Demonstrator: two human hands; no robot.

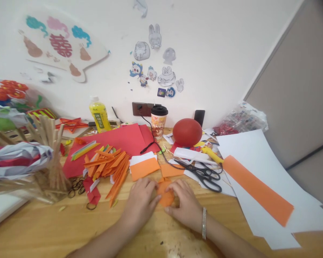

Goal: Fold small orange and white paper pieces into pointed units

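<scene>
Wall fan [59, 44]: 囍 | bottle label [99, 117]: illegible | left hand [143, 198], right hand [185, 203]: curved fingers holding orange paper [165, 196]

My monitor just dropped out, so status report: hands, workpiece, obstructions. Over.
Left hand and right hand: fingers on small orange paper piece, one either side. Black scissors just beyond right hand, not touching.
</scene>
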